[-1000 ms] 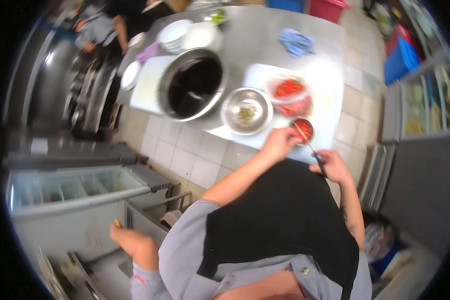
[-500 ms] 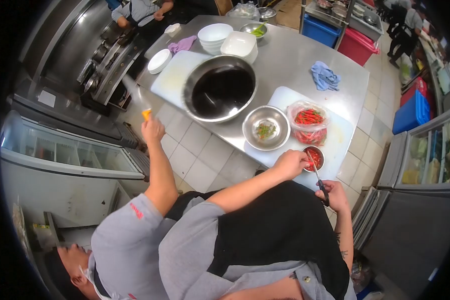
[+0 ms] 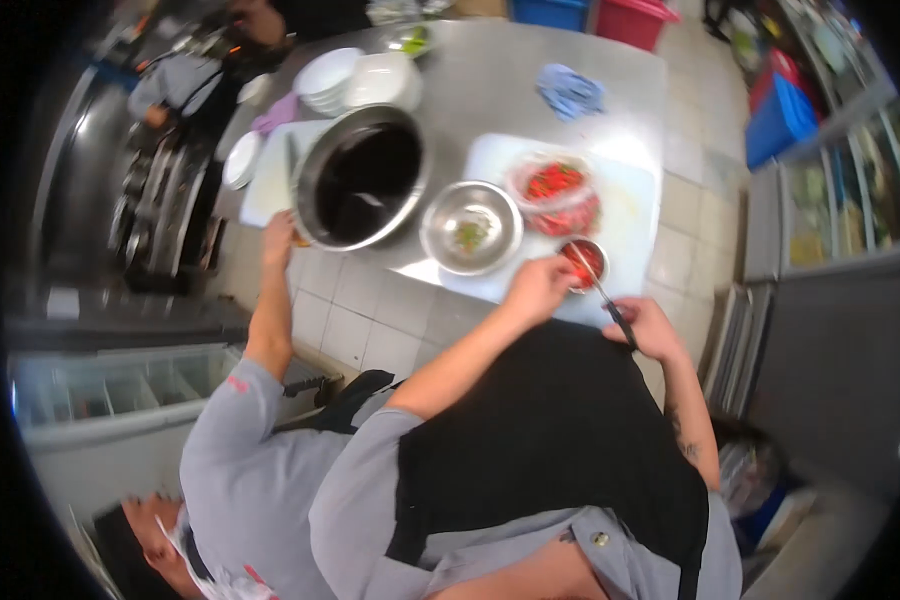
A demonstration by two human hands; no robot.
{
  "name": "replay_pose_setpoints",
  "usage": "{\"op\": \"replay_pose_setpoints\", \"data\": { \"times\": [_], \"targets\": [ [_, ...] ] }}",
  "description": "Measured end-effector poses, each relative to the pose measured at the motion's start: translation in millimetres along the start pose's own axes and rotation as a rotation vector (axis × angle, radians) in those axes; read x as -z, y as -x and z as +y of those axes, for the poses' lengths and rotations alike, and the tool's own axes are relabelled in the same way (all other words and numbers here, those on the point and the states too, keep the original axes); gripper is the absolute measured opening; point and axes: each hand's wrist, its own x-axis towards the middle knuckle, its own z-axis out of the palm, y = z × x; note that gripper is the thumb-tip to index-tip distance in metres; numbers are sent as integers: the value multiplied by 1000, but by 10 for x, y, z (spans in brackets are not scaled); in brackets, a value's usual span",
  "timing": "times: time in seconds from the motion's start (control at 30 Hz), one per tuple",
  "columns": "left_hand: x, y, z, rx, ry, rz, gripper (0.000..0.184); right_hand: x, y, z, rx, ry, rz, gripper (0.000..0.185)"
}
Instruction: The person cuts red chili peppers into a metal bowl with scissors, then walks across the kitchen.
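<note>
My left hand pinches a red chili at the left rim of a small metal bowl of cut red chili. My right hand is closed on the black handles of scissors, whose blades reach into that bowl. Behind it, a plastic bag of red chilies rests on a white cutting board. Left of the bag stands a steel bowl with small green bits in it.
A large pot of dark liquid stands at the left. Beyond it are stacked white bowls and a blue cloth. A co-worker's hand is on the left cutting board's edge.
The co-worker on my left has moved a hand with an orange-handled tool to the left board. My hands stay at the small bowl. The view has shifted.
</note>
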Motion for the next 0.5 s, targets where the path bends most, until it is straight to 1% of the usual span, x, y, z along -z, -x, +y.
{"op": "replay_pose_setpoints", "data": {
  "times": [0.03, 0.07, 0.13, 0.17, 0.2, 0.27, 0.47, 0.5],
  "targets": [
    [4, 2, -6, -69, -24, 36, 19, -5, 45, -92, -10, -14, 6, 66],
    [46, 21, 88, 39, 26, 5, 19, -10, 77, -183, -15, -27, 10, 69],
    [11, 6, -51, -48, -35, 30, 18, -54, 38, -56, 34, -29, 41, 72],
    [4, -5, -54, 4, 11, 10, 16, -56, 55, -75, 26, -15, 46, 72],
    [17, 4, -42, 17, -29, 0, 15, -54, 64, -123, 24, 2, 47, 71],
    [22, -13, -52, 38, -18, -28, 17, -54, 78, -178, 15, 17, 41, 72],
    [68, -4, 107, 10, -74, -32, 18, -44, 93, -193, -9, 17, 45, 85],
    [70, -6, 115, 8, -76, -36, 18, -44, 95, -211, -7, 12, 39, 82]
  ]
}}
